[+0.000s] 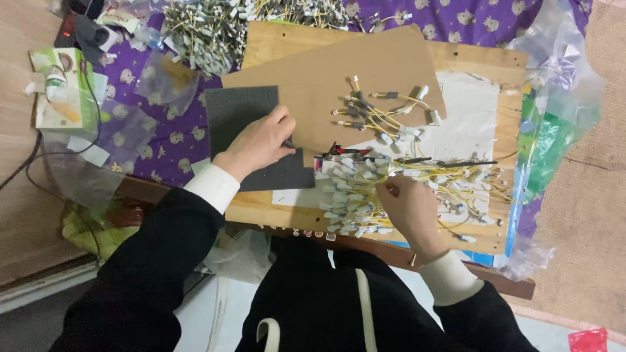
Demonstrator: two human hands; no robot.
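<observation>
Near the counter's (257, 210) front edge, the left hand (261, 142) pinches a small dark piece over the grey foam pad (238, 111), while the right hand (409, 205) curls closed on the bundle of yellow wires (355, 195).

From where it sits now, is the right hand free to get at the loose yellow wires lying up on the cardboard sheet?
Probably yes. The right hand rests on the wire bundle, and the loose wires lie just beyond on the cardboard sheet, uncovered.

Left hand (261, 143) resting on grey foam pad (238, 114), small dark piece pinched at fingertips; right hand (407, 208) fingering yellow wire bundle (365, 195), loose wires (385, 114) beyond fingertips.
</observation>
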